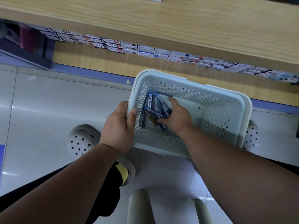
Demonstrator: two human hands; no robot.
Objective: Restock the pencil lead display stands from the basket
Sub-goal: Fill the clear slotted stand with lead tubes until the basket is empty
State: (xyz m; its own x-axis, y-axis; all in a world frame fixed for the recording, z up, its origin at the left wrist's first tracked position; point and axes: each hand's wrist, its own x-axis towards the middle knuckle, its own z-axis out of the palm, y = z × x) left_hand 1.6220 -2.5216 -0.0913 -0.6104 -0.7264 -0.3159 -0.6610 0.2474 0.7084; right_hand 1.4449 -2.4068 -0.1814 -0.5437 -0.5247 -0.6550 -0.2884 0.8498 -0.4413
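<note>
several slim blue lead cases (153,109) litter the pale perforated basket (226,113).

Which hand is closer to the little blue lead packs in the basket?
The right hand. Its fingers are down inside the basket, touching the blue lead packs. The left hand is farther off, gripping the basket's left rim, with only its thumb inside the wall.

A stationery shop: a long wooden shelf (161,21) carries rows of small labelled boxes (145,51) of stock set edge to edge, above a glossy tiled floor (48,102)
</note>
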